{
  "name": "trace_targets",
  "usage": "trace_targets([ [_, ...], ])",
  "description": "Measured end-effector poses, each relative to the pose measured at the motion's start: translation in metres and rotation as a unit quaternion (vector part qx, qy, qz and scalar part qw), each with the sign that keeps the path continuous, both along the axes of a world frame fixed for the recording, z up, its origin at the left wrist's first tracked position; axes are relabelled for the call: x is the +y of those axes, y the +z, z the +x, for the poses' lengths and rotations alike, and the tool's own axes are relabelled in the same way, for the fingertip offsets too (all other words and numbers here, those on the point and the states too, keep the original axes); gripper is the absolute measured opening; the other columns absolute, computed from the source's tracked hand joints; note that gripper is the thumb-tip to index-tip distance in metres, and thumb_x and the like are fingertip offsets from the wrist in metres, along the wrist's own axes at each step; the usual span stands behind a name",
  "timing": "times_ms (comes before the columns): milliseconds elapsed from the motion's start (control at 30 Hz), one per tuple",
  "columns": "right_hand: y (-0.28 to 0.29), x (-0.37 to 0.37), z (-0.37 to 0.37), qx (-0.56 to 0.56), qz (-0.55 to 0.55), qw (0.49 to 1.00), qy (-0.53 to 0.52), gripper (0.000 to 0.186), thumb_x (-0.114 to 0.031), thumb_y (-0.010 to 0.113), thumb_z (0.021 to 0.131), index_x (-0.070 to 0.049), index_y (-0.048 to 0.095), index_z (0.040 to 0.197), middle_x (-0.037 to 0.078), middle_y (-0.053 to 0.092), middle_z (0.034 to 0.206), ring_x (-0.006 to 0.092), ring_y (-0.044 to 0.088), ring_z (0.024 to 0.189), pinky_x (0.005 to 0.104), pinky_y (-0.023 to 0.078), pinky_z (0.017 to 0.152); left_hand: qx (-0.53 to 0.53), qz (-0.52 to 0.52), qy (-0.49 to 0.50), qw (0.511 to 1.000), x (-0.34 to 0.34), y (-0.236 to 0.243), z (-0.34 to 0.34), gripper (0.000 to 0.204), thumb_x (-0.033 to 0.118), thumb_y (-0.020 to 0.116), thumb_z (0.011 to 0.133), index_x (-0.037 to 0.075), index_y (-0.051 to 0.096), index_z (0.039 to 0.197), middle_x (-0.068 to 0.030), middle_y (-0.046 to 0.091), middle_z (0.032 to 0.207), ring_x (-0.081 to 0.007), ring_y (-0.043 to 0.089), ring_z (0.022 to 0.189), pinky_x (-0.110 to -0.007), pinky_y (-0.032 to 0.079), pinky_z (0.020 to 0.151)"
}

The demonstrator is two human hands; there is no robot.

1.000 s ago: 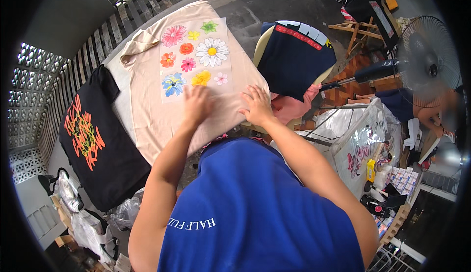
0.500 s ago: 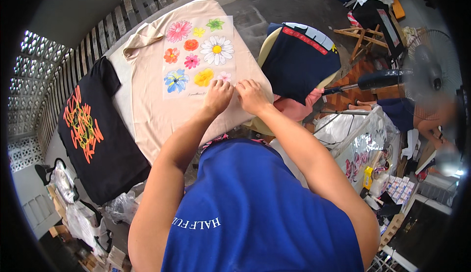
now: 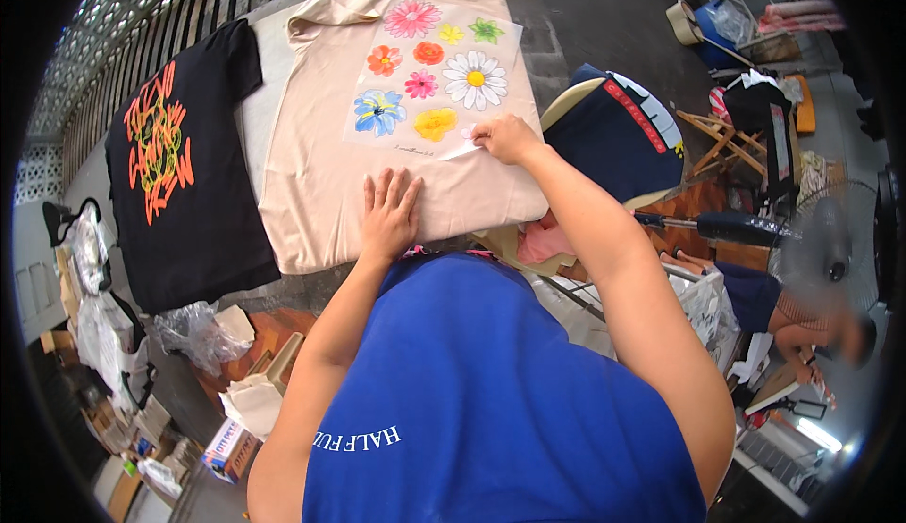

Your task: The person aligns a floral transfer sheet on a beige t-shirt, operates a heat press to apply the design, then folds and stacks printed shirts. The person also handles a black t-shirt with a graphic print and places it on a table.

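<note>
A beige T-shirt [image 3: 316, 174] is spread over the pale table, its sleeve folded at the far left. On it lies a clear film sheet [image 3: 448, 46] covered with colourful printed flowers. My left hand [image 3: 390, 216] rests flat on the shirt just below the sheet, fingers stretched out and slightly apart. The near right corner of the sheet is pinched in my right hand [image 3: 505, 139], and that corner looks slightly lifted. Whether the flowers are on the film or on the cloth under it, I cannot tell.
Left of the beige shirt lies a black T-shirt [image 3: 184, 164] with orange lettering. A navy shirt [image 3: 613, 136] drapes over a rounded support at the right. Farther right are a standing fan [image 3: 821, 249], a wooden folding stand [image 3: 722, 145] and a seated person [image 3: 793, 334].
My left hand has left the sheet's near edge and come down flat on the shirt. My right hand now pinches the sheet's corner. The whole view has shifted.
</note>
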State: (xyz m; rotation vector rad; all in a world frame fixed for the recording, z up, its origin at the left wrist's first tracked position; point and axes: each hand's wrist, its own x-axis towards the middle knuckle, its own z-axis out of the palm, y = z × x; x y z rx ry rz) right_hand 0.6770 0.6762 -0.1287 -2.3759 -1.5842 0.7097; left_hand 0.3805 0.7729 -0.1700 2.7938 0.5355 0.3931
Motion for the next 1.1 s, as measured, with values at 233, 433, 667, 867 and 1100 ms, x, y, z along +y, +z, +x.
trace_targets([
  [233, -0.006, 0.027, 0.025, 0.106, -0.057, 0.992, -0.033, 0.018, -0.012, 0.073, 0.085, -0.007, 0.075, 0.102, 0.011, 0.075, 0.092, 0.0184, 0.07, 0.084, 0.0312, 0.053, 0.079, -0.006, -0.028, 0.027, 0.999, 0.0, -0.007, 0.0, 0.059, 0.022, 0.062, 0.086, 0.021, 0.052, 0.144, -0.0116, 0.04, 0.155, -0.0344, 0.028, 0.148, -0.058, 0.015, 0.121],
  [433, -0.02, 0.045, 0.043, 0.171, -0.071, 0.981, -0.06, 0.017, -0.013, 0.074, 0.083, -0.009, 0.077, 0.099, 0.01, 0.075, 0.093, 0.019, 0.071, 0.086, 0.0326, 0.054, 0.079, 0.005, -0.038, 0.039, 0.998, -0.008, -0.006, -0.006, 0.055, 0.025, 0.062, 0.087, 0.022, 0.054, 0.142, -0.0108, 0.041, 0.155, -0.0341, 0.028, 0.148, -0.058, 0.015, 0.121],
  [667, -0.042, 0.06, 0.07, 0.219, -0.005, 0.97, -0.103, 0.017, -0.013, 0.077, 0.084, -0.007, 0.077, 0.099, 0.007, 0.075, 0.087, 0.0126, 0.067, 0.078, 0.0279, 0.053, 0.074, 0.01, -0.063, 0.048, 0.997, -0.018, -0.004, -0.015, 0.056, 0.025, 0.063, 0.087, 0.021, 0.053, 0.142, -0.0101, 0.04, 0.156, -0.0342, 0.024, 0.15, -0.058, 0.012, 0.121],
  [867, -0.034, 0.077, 0.084, 0.254, 0.072, 0.927, -0.266, 0.015, -0.013, 0.078, 0.085, -0.005, 0.077, 0.098, 0.002, 0.073, 0.08, 0.0073, 0.062, 0.066, 0.0242, 0.051, 0.064, 0.011, -0.078, 0.041, 0.996, -0.016, -0.004, -0.018, 0.056, 0.025, 0.064, 0.087, 0.02, 0.054, 0.142, -0.0101, 0.039, 0.156, -0.0344, 0.022, 0.151, -0.058, 0.011, 0.121],
  [1100, -0.011, 0.086, 0.129, 0.232, 0.241, 0.823, -0.458, 0.015, -0.01, 0.074, 0.089, -0.004, 0.074, 0.104, 0.002, 0.072, 0.087, 0.0096, 0.064, 0.068, 0.0244, 0.052, 0.061, 0.034, -0.113, 0.032, 0.992, -0.013, 0.001, -0.019, 0.06, 0.03, 0.065, 0.087, 0.02, 0.051, 0.144, -0.0116, 0.034, 0.159, -0.0376, 0.017, 0.151, -0.058, 0.009, 0.121],
])
